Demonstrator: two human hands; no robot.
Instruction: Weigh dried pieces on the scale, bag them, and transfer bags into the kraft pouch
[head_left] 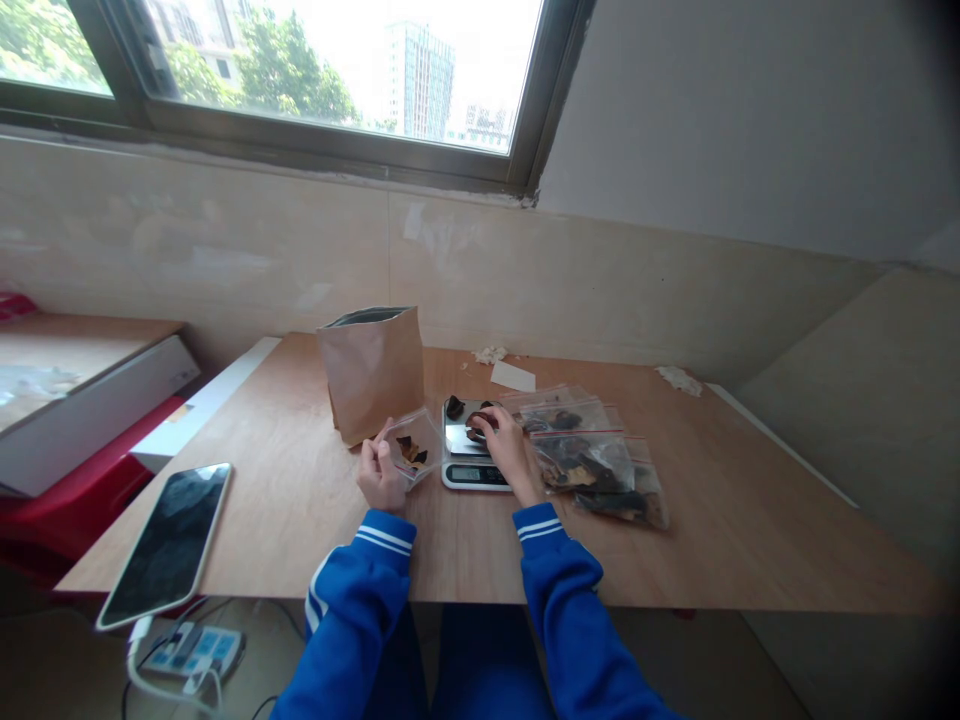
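My left hand (381, 474) is closed on the edge of a small clear zip bag (426, 432), which has a few dark and tan dried pieces inside. Over a kitchen scale (454, 440), my right hand (508, 450) pinches a brown dried piece (480, 424) that looks like dried mushroom or peel. Whether that piece touches the scale's plate, I cannot tell. Another dark dried piece (455, 407) lies on the plate's back left corner. The scale's display is lit, but its digits are too small to read.
Several filled zip bags (592, 462) overlap right of the scale. An open brown paper pouch (379, 370) stands behind my left hand. A white card (514, 377) lies behind the scale. A tablet (169, 540) with a plugged-in cable rests at the table's left front edge.
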